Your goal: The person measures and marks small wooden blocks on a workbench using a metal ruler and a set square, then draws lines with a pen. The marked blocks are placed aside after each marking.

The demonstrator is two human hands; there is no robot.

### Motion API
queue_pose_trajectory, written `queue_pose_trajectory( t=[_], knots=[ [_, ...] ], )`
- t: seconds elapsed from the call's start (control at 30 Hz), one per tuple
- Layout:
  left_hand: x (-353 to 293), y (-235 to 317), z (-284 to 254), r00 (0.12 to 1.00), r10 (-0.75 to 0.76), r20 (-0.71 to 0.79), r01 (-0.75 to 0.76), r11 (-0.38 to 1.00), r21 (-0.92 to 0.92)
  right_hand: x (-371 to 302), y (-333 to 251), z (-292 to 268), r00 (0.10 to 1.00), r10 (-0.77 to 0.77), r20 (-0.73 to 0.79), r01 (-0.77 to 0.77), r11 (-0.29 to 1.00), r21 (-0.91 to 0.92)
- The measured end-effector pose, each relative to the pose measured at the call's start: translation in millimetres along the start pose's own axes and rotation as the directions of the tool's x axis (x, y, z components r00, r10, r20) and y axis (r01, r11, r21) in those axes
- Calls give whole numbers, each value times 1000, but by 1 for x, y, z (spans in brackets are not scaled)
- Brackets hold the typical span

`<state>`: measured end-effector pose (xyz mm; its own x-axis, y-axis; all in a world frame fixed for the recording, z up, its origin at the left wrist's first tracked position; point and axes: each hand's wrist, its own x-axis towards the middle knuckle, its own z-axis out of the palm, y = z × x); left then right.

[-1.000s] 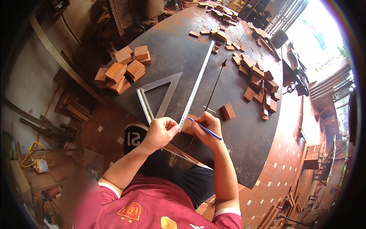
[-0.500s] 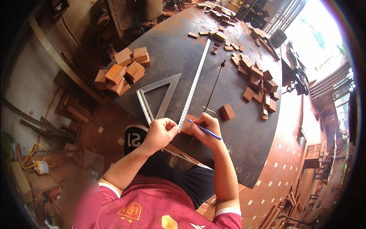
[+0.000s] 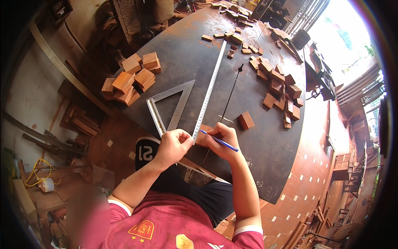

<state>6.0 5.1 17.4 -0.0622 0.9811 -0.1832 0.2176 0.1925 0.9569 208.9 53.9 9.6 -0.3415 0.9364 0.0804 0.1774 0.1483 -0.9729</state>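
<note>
**Marking a wood block against the long steel ruler**

The left hand (image 3: 174, 143) has its grip closed down on the near end of the long steel ruler (image 3: 209, 89), pinning it to the dark round table (image 3: 265, 153). Just right of that ruler end lies a small wooden block (image 3: 203, 136), touching the ruler's edge. The right hand (image 3: 224, 141) has its grip closed around a blue pen (image 3: 219, 141), tip at the block beside the ruler. Left of the ruler lies a metal triangle square (image 3: 168, 103); further left sits a pile of wooden blocks (image 3: 130, 76) (loosely heaped). Right of the ruler lies a single block (image 3: 246, 120), with scattered blocks (image 3: 280, 85) beyond it. No containers or labelled packages show on the table.
</note>
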Motion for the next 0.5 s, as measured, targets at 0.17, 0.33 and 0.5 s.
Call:
queue_pose_trajectory(
  t=[0.17, 0.33, 0.5],
  knots=[
    [0, -1, 0, 1000, 24, 5, -24, 1000, 3, 1, 2, 0, 1000, 12, 6, -12, 1000, 8],
    [0, -3, 1, 999, 44, 7, -44, 999, 4, 1, 2, 1, 1000, 13, -13, -14, 1000, -23],
    [0, 2, 0, 1000, -1, 0, 1, 1000, -1, 1, -2, 2, 999, 10, -39, -10, 1000, -8]
  ],
)
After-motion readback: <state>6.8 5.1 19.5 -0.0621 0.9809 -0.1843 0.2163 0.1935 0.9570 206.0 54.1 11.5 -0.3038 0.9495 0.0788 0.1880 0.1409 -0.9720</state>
